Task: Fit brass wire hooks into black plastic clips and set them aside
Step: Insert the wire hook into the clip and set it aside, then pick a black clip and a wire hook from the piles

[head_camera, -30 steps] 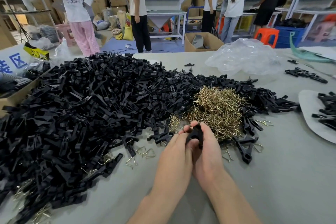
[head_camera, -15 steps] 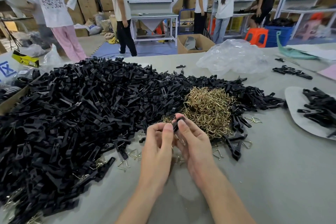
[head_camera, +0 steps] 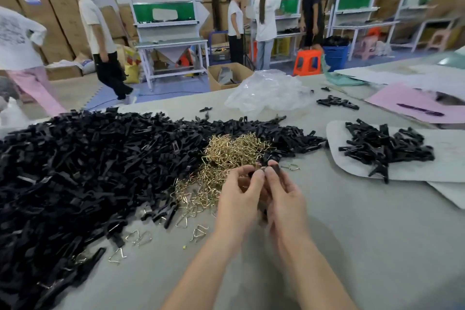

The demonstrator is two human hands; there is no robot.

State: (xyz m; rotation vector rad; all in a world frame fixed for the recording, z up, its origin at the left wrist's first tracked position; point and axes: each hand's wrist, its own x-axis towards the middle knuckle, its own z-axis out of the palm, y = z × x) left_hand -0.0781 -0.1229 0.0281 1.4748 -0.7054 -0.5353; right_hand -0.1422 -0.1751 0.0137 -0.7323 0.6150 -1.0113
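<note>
The left hand point(head_camera: 239, 199) and right hand point(head_camera: 286, 200) are held together just above the surface point(head_camera: 364, 246). Their fingertips meet, and both pinch one black clip point(head_camera: 276, 170) with curled fingers that hide most of it. Blur makes it impossible to tell whether a hook sits in it. Just beyond the fingertips lies a pile of brass hooks point(head_camera: 226, 156), trailing toward the left wrist. A few loose hooks point(head_camera: 198, 233) are scattered on the surface nearer the person. A large heap of clips point(head_camera: 88, 171) fills the left side and curves round behind the brass pile. To the right, well apart from the hands, a smaller batch of clips point(head_camera: 382, 148) lies on a pale sheet point(head_camera: 352, 171). Farther back there is a crumpled clear bag point(head_camera: 269, 93), a small cluster of black parts point(head_camera: 337, 103) and a pink sheet point(head_camera: 407, 106). Past the surface's far edge an open carton point(head_camera: 226, 75) stands on the floor, with an orange stool point(head_camera: 308, 61) and a blue crate point(head_camera: 336, 56) beside it. Several people stand or walk among white shelving and stacked cardboard boxes.
</note>
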